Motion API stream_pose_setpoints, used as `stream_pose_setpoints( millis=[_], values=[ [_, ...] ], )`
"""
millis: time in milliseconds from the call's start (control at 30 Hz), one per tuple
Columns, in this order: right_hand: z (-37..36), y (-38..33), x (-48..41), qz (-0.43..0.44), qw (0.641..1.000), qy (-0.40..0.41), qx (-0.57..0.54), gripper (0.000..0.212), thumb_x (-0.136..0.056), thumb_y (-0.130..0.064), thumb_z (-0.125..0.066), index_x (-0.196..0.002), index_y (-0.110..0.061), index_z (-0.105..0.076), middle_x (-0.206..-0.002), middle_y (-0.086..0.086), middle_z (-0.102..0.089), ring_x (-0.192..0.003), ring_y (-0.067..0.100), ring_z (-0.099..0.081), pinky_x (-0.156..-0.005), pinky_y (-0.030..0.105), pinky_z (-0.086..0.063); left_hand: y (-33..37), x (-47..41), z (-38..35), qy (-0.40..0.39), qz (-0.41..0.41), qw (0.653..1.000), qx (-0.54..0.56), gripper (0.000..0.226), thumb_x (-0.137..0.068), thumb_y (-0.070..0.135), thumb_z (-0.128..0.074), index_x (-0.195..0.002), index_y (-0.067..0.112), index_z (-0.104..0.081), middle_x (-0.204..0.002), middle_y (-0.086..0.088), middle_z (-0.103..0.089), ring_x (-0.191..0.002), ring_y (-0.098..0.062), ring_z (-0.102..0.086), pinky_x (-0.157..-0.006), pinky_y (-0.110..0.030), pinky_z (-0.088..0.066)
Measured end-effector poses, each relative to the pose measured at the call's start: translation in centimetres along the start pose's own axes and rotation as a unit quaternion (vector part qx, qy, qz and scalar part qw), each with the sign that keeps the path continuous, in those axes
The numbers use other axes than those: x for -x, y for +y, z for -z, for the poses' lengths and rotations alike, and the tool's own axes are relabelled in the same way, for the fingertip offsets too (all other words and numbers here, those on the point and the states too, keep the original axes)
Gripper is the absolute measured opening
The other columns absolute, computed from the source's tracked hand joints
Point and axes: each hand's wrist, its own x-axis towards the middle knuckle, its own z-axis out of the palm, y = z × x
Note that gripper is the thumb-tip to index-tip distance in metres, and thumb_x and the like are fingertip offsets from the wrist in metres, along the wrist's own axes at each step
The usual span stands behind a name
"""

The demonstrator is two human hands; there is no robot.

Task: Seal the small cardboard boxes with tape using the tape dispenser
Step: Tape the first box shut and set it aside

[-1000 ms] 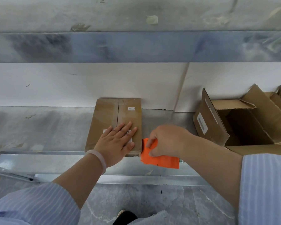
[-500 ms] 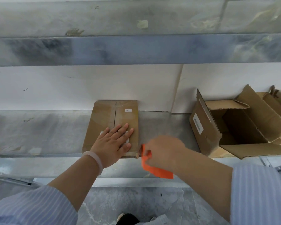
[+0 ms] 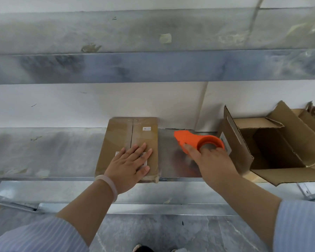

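Note:
A small closed cardboard box (image 3: 119,137) lies flat on the metal shelf (image 3: 44,151), with glossy tape running along its centre seam. My left hand (image 3: 129,166) rests flat on the box's near half, fingers straight, over a white label. Right of the box, my right hand (image 3: 213,164) holds the orange tape dispenser (image 3: 191,138) low over the shelf. Its fingers are on the dispenser's side and on the rim of the round roll holder. The dispenser's nose points to the back left.
An open cardboard box (image 3: 233,150) lies on its side just right of the dispenser, flaps spread towards me. More open boxes (image 3: 309,120) sit behind it at the far right. An upper metal shelf (image 3: 153,66) overhangs. A white wall backs the shelf.
My right hand has lifted the dispenser from the box's near right corner and carried it back and right, onto the shelf between the two boxes. My left hand stays flat on the box.

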Motion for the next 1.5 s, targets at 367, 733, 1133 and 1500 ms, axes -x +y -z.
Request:
stream_pose_setpoints(
  millis=[367,733,1133,1500],
  values=[
    [-8.9,-0.9,1.7,0.017,0.999,0.047,0.005,0.075,-0.062,-0.032,-0.088,-0.132,-0.022,-0.061,-0.12,0.019,-0.064,-0.105,0.04,-0.062,-0.09,0.052,-0.051,-0.1,0.0,0.0,0.001,0.004,1.0,0.015,0.082,-0.07,0.078,0.028,-0.146,0.051,0.01,-0.155,0.024,0.019,-0.145,-0.002,0.019,-0.121,-0.035,0.009],
    [-4.5,-7.5,3.1,-0.147,0.81,0.144,-0.549,0.035,-0.099,-0.009,-0.051,-0.129,-0.026,-0.057,-0.125,-0.014,-0.055,-0.118,0.0,-0.05,-0.105,0.022,-0.041,0.0,0.2,0.2,0.02,0.016,0.999,0.037,0.075,-0.078,0.08,0.007,-0.148,0.052,-0.002,-0.155,0.027,0.012,-0.143,0.004,0.016,-0.122,-0.034,0.008],
    [-2.2,-16.1,-1.9,-0.222,0.581,0.017,-0.783,0.06,-0.101,-0.041,-0.047,-0.153,-0.038,-0.019,-0.147,-0.022,-0.032,-0.137,0.0,-0.034,-0.111,0.02,-0.027,-0.7,-0.1,0.6,-0.007,-0.021,0.995,0.101,0.057,-0.097,0.056,-0.014,-0.153,0.042,-0.011,-0.155,0.026,0.005,-0.144,0.003,0.01,-0.12,-0.03,0.009],
    [-3.7,-16.8,-2.0,-0.228,0.714,0.077,-0.657,0.059,-0.098,-0.039,-0.051,-0.151,-0.043,-0.025,-0.134,-0.025,-0.055,-0.121,-0.003,-0.052,-0.106,0.027,-0.042,-9.0,4.8,-2.1,0.194,-0.149,0.969,0.044,0.049,-0.1,0.056,-0.033,-0.132,0.032,-0.061,-0.141,0.013,-0.055,-0.134,-0.007,-0.045,-0.115,-0.042,-0.027]
  ],
)
